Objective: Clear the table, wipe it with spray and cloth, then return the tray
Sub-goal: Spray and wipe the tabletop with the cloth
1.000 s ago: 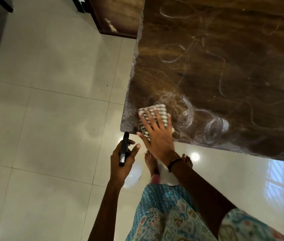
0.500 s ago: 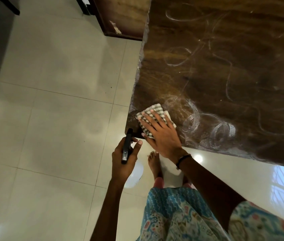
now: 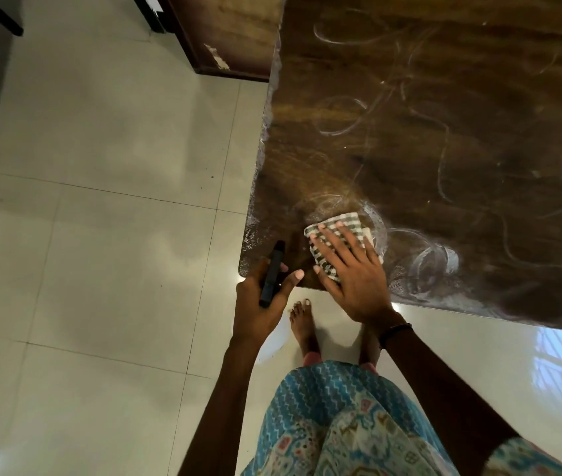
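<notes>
The dark brown table (image 3: 444, 132) fills the upper right, its surface streaked with pale wet wipe marks. A folded green-and-white striped cloth (image 3: 338, 223) lies near the table's front left corner. My right hand (image 3: 351, 280) presses flat on it with straight, spread fingers. Just left of it, over the table corner, my left hand (image 3: 255, 310) grips a slim black spray head (image 3: 271, 273) that points away from me. The bottle's body is hidden under the hand. No tray is in view.
Pale glossy floor tiles (image 3: 101, 235) spread to the left and below the table edge. My bare feet (image 3: 302, 324) stand close to the table's front edge. A dark wooden furniture piece (image 3: 224, 36) stands at the top, and dark furniture edges the far left.
My right hand has slid the cloth a little to the right, away from the table corner. My left hand with the spray has come up over the corner edge.
</notes>
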Motion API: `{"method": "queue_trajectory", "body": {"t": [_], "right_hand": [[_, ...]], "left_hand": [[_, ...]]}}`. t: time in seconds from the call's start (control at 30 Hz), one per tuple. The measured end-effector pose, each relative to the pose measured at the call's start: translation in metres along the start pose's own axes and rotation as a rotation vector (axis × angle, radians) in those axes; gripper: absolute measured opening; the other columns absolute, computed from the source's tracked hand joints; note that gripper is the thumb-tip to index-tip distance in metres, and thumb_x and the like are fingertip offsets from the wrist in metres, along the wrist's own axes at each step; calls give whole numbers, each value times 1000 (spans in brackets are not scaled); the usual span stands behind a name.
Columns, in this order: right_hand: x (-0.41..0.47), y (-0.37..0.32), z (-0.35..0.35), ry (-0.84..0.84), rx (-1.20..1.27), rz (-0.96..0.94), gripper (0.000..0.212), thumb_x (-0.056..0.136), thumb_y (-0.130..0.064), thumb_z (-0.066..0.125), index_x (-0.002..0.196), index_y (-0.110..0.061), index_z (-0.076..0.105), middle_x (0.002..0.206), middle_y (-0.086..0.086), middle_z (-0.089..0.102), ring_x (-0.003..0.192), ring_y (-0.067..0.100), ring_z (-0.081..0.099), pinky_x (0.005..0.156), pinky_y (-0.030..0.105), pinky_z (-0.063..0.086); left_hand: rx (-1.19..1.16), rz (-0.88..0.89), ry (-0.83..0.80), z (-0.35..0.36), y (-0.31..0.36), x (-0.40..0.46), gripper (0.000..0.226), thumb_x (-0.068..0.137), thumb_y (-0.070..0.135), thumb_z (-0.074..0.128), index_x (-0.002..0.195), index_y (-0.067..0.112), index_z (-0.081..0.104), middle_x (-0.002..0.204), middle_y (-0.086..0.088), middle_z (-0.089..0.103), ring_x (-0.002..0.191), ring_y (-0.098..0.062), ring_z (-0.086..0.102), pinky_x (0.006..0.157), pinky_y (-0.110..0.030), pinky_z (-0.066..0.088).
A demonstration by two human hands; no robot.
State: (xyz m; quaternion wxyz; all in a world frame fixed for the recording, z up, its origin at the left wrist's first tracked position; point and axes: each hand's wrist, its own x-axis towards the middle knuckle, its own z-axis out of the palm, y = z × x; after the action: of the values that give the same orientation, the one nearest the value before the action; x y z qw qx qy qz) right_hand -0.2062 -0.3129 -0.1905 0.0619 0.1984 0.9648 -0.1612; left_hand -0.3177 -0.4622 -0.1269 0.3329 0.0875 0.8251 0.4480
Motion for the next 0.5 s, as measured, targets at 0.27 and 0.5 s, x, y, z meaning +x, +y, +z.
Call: {"method": "queue_trajectory", "body": {"t": [0.27,0.5], "right_hand": [[1,0,5,22,-2,12,54,99,-47,32,149,-26,31,157,-1,28,148,20,16,119,48,15],[1,-1,4,34,-15,8,54,99,-48,31,148,-25,32,156,1,31,146,22,19,118,49,18]], "left_hand": [[44,-4,20,26,-3,9,19,80,26,73,82,9,66,70,4,62,63,-6,58,61,0,38],[-20,-54,18,25,3,16,15,79,27,73,79,16,62,68,7,62,63,-2,60,61,-3,42]]}}
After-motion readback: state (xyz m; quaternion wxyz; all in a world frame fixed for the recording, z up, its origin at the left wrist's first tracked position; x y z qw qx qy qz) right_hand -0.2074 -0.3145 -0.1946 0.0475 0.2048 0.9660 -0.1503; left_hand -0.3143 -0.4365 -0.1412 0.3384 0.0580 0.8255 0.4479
